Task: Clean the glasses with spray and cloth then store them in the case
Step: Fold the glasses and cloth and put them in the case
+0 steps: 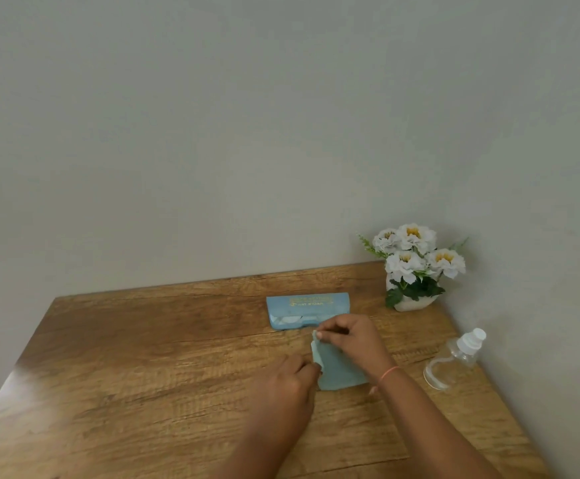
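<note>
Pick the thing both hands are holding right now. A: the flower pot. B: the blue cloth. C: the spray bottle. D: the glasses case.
B: the left hand and right hand each pinch an edge of the blue cloth on the table, while the spray bottle, flower pot and glasses case sit untouched.
</note>
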